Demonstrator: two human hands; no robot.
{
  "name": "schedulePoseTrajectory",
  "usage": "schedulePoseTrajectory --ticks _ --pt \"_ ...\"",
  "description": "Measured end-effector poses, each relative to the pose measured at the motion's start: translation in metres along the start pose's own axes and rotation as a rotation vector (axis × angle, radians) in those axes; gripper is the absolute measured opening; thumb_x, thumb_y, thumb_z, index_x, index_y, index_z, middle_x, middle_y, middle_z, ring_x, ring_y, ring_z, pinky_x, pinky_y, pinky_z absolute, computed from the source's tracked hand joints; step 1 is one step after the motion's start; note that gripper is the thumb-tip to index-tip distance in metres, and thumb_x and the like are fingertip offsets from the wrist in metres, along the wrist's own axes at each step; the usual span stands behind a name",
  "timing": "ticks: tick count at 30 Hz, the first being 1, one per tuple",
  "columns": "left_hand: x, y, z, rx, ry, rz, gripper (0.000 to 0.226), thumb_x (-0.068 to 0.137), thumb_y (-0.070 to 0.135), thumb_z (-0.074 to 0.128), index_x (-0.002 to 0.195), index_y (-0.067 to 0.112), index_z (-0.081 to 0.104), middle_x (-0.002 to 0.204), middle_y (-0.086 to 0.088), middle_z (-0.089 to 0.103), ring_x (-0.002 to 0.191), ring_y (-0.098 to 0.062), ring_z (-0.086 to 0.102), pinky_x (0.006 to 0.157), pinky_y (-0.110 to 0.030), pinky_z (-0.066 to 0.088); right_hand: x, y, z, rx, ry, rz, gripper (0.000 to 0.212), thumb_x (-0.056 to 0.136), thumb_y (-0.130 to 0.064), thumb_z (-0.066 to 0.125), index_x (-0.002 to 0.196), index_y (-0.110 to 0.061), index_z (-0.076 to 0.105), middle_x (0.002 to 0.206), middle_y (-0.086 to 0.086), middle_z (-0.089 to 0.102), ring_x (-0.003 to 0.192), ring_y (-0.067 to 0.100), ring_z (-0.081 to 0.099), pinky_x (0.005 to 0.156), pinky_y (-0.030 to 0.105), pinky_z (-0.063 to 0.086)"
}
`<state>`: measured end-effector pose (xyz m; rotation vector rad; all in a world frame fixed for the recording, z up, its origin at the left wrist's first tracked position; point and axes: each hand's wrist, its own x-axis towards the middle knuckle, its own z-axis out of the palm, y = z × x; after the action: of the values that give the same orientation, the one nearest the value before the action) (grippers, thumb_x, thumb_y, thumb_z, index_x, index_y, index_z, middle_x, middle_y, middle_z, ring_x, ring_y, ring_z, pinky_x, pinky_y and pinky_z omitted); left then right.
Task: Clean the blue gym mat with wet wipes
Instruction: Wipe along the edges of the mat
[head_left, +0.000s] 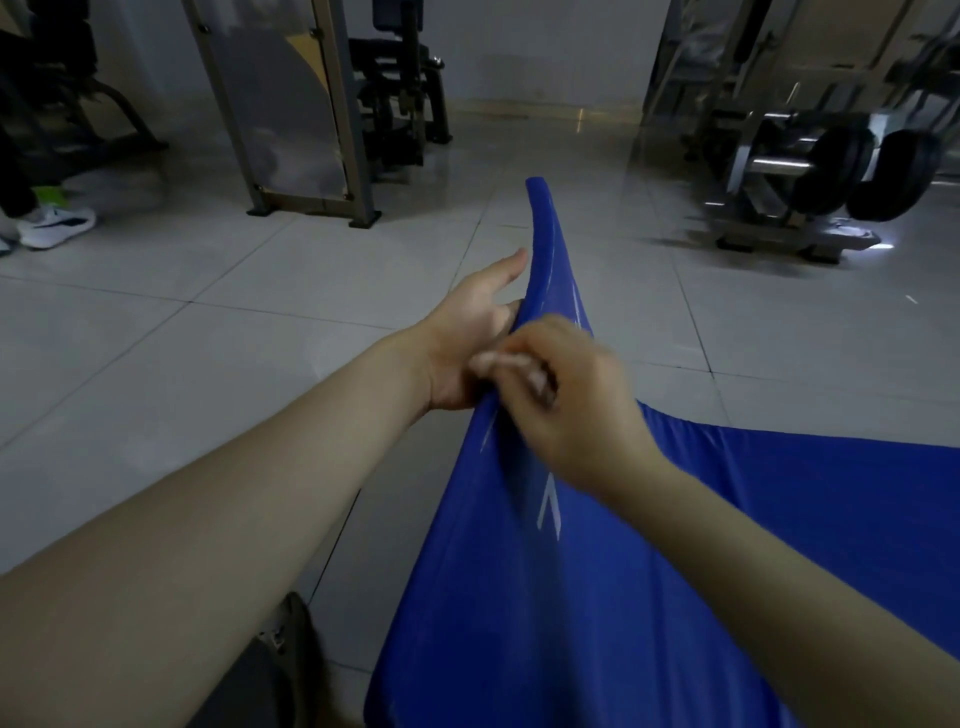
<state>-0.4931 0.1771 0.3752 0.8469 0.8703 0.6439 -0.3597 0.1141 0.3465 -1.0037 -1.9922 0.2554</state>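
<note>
The smooth blue gym mat (571, 597) is rising at centre in a tapering fold. The left hand (467, 338), fingers straight, is bracing its left face; the right hand (576, 415) is pinching a crumpled pale wet wipe (498, 359) against it.

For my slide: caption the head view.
Left hand braces the raised blue gym mat; right hand rubs it with a white wet wipe.

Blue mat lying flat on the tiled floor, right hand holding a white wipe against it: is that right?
Not flat: the head view shows the blue mat lifted into a raised fold, left hand propping it. The right hand does hold a white wipe against it.
</note>
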Motion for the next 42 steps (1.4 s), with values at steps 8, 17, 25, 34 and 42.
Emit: schedulePoseTrajectory --ticks 8,17,25,34,42 --pt "0.001 0.003 0.002 0.292 0.270 -0.023 0.048 0.104 0.049 0.038 0.131 0.018 0.061 0.123 -0.015 0.070 0.109 -0.030 0.067 0.104 -0.053 0.048 0.009 0.046 -0.001 0.063 0.129 0.300 0.023 0.096 -0.038 0.067 0.084 -0.018 0.064 0.064 0.003 0.055 0.057 0.017 0.050 0.050 0.022 0.039" --pt "-0.002 -0.010 0.006 0.219 0.362 0.137 0.044 0.099 0.042 0.046 0.120 0.009 0.065 0.105 -0.010 0.072 0.093 -0.026 0.070 0.079 -0.038 0.058 0.021 0.051 -0.026 0.683 0.081 0.577 0.017 0.097 -0.010 0.057 0.096 -0.008 0.074 0.083 0.015 0.068 0.076 0.025 0.063 0.070 0.035 0.056" --pt "0.001 -0.014 0.008 0.179 0.263 -0.026 0.055 0.101 0.062 0.043 0.122 0.018 0.069 0.115 -0.012 0.075 0.109 -0.030 0.071 0.096 -0.046 0.057 0.016 0.045 -0.026 0.622 0.016 0.498 0.020 0.095 -0.006 0.066 0.114 -0.010 0.069 0.084 0.007 0.074 0.075 0.020 0.069 0.069 0.030 0.058" --pt "0.007 -0.008 -0.012 0.078 0.309 -0.064 0.043 0.101 0.055 0.050 0.110 0.015 0.062 0.108 -0.010 0.065 0.098 -0.024 0.059 0.107 -0.040 0.047 -0.016 -0.033 0.001 0.320 -0.262 -0.014 0.009 0.089 -0.013 0.065 0.091 -0.014 0.073 0.077 -0.011 0.062 0.066 0.014 0.059 0.057 0.024 0.047" --pt "0.008 -0.016 -0.010 0.176 0.366 -0.014 0.049 0.100 0.058 0.049 0.097 0.016 0.073 0.089 -0.007 0.078 0.074 -0.020 0.075 0.065 -0.031 0.061 0.008 0.011 -0.010 0.051 -0.007 0.269 0.009 0.098 -0.024 0.065 0.093 -0.017 0.068 0.073 -0.005 0.066 0.071 0.013 0.063 0.069 0.044 0.053"
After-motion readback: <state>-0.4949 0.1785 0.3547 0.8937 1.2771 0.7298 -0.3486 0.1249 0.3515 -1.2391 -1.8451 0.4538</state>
